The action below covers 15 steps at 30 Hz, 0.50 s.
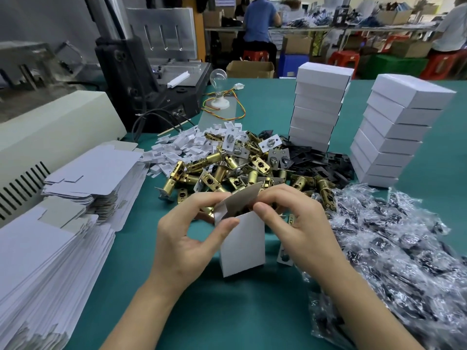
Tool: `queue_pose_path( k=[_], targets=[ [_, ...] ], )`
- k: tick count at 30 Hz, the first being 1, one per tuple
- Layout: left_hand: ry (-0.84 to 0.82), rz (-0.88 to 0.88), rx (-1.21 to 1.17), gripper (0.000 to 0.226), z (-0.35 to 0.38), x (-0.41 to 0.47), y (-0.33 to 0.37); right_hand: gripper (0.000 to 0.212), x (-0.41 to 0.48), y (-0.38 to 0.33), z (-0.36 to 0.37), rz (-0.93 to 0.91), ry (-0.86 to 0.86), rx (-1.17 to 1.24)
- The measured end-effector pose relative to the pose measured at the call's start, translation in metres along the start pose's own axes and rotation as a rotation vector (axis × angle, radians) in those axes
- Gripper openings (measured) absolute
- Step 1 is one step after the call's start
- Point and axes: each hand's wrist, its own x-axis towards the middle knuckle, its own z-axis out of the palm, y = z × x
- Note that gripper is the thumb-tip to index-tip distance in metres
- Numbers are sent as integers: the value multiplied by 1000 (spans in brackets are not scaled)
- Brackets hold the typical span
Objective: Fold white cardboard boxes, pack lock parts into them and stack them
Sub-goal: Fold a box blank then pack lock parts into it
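You've got the white box [243,246] on end above the desk [227,311], close in front of you. Your left grip [187,238] pinches its upper left edge to square it, and your right grip [295,223] pinches the flap [242,200] up, likely to clear the mouth for packing. The long axis is near upright, mouth tilted away toward the brass latches [227,170].

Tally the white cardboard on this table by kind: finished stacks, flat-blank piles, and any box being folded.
Stacks of closed boxes: 2
Piles of flat blanks: 2
Half-folded box: 1
Total: 5
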Motion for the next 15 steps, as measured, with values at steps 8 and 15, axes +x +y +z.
queue_pose_path(
  k=[8,15],
  targets=[
    [-5,-62,-82,10,2,-1,-8,6,-2,-2,-1,55,-10,140],
    [-62,-141,-142,29,1,-2,-3,23,-4,-8,-2,130,-55,379]
  ],
)
